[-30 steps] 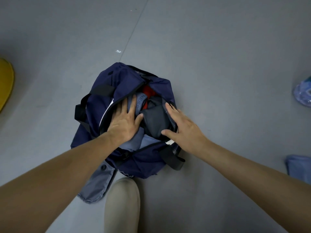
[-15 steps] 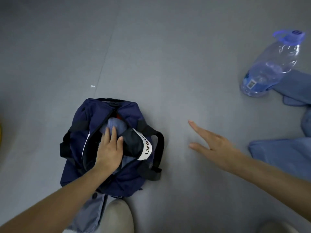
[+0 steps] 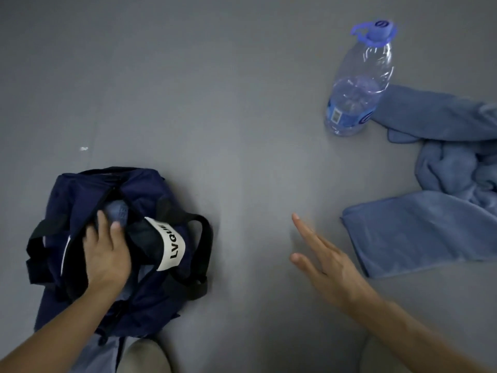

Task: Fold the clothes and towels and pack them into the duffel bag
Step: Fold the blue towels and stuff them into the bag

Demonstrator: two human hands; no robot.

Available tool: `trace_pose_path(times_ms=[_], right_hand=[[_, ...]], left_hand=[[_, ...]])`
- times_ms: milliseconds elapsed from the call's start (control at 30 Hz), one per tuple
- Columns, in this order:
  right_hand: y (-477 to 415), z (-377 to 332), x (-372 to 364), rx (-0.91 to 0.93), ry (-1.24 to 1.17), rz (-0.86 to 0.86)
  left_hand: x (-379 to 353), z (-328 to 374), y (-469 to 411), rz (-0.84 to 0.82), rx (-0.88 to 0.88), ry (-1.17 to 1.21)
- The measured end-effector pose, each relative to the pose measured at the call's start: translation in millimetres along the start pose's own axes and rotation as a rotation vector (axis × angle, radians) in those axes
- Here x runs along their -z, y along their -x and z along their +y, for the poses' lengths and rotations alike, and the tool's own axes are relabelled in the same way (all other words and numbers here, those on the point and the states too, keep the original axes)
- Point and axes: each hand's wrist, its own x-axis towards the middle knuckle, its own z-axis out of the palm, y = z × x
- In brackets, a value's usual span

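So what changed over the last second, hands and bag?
The right hand came off the packed clothes in the navy fabric duffel bag and moved right, fingers straight, towards the flat blue towel on the floor, not touching it. The left hand stays pressing the clothes; bag stays open.

One head-worn view looks steeply down at the floor [image 3: 242,103] from above. The duffel bag [image 3: 80,200] lies near left, the towels [image 3: 430,232] right.
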Motion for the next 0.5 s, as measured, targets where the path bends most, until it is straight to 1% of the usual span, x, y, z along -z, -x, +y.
trace_pose_path(times_ms=[33, 67, 133, 233, 300, 333, 400, 433, 500], right_hand=[[-2, 0, 6, -0.004, 0.001, 0.018], [-3, 2, 13, -0.011, -0.006, 0.039], [-3, 8, 27, -0.047, -0.022, 0.081], [3, 23, 44, -0.098, 0.012, 0.179], [14, 38, 57, -0.121, 0.032, 0.266], [20, 46, 63, -0.126, 0.043, 0.298], [32, 65, 73, -0.143, 0.066, 0.351], [39, 77, 77, -0.142, 0.109, 0.378], [52, 105, 83, -0.125, 0.269, 0.400]], left_hand=[[5, 21, 15, 0.040, 0.016, 0.053], [8, 46, 32, 0.068, -0.029, 0.092], [6, 89, 64, 0.068, -0.268, 0.122], [-32, 138, 107, -0.134, -0.644, 0.108], [-77, 167, 138, -0.247, -0.800, 0.108], [-100, 181, 153, -0.295, -0.826, 0.111], [-147, 207, 186, -0.412, -0.813, 0.110], [-169, 218, 200, -0.476, -0.809, 0.105], [-207, 237, 227, -0.587, -0.848, 0.058]])
